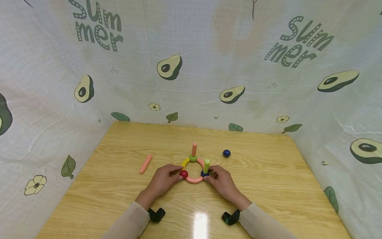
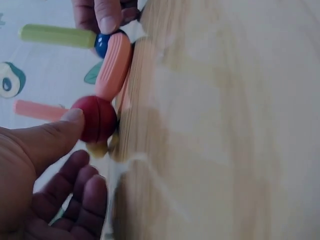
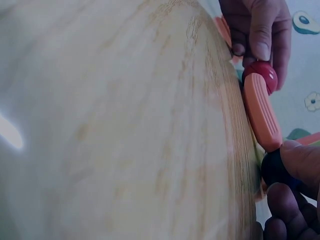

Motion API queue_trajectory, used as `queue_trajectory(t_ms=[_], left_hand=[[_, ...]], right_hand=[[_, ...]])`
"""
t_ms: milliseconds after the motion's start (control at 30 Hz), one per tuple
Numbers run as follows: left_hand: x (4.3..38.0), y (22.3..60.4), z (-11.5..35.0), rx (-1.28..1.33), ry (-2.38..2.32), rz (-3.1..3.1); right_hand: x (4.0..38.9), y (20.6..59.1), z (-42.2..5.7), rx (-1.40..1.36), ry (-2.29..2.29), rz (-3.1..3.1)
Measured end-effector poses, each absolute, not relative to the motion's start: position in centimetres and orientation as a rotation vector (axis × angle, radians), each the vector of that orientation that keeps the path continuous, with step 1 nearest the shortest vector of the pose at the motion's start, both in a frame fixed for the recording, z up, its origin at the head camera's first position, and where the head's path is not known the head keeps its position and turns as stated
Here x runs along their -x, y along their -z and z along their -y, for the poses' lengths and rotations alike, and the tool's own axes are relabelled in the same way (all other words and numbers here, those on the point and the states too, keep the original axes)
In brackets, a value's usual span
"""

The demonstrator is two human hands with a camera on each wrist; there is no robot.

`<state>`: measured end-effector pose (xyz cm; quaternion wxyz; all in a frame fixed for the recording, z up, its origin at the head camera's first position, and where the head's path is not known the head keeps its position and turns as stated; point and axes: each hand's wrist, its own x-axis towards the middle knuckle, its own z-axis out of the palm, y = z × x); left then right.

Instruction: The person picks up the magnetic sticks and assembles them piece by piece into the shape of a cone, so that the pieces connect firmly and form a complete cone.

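Note:
A ring of balls and curved rods lies on the table before me. My left hand point(image 1: 163, 179) pinches the red ball point(image 1: 183, 174) at its left, thumb against the ball in the left wrist view. On the right side my right hand point(image 1: 223, 182) grips the dark blue ball point(image 3: 275, 167) with thumb and fingers. A curved salmon rod point(image 1: 194, 180) joins these two balls at the front. Toward the back sits a green ball point(image 1: 193, 159), linked by a curved yellow rod point(image 1: 185, 162) and another salmon one point(image 1: 201, 162). Upright stand a straight salmon rod point(image 1: 194, 149) and a lime rod point(image 1: 206, 166).
A loose straight salmon rod point(image 1: 146, 164) lies left of the ring. Behind and to the right is a loose dark blue ball point(image 1: 226, 153). The wooden table point(image 1: 268, 192) is bounded by a printed cloth point(image 1: 197, 73) at the back and sides.

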<state>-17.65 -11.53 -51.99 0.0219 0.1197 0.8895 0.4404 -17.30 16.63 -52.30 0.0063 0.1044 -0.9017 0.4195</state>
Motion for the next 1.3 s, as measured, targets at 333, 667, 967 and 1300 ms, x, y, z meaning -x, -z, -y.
queue_trajectory(t_ms=[333,667,967,1300], left_hand=[[18.5,50.1,17.2,-0.166,-1.444,-2.871],[18.9,50.7,22.7,0.127,-1.456,-2.832],[19.0,51.8,23.2,0.066,-1.329,-2.872],[19.3,51.5,23.0,0.116,-1.224,-2.862]], right_hand=[[17.3,52.5,-16.6,-0.351,-1.333,2.803],[17.2,52.3,-16.6,-0.335,-1.343,2.804],[17.2,52.3,-16.6,-0.329,-1.333,2.813],[17.2,52.3,-16.6,-0.337,-1.304,2.821]])
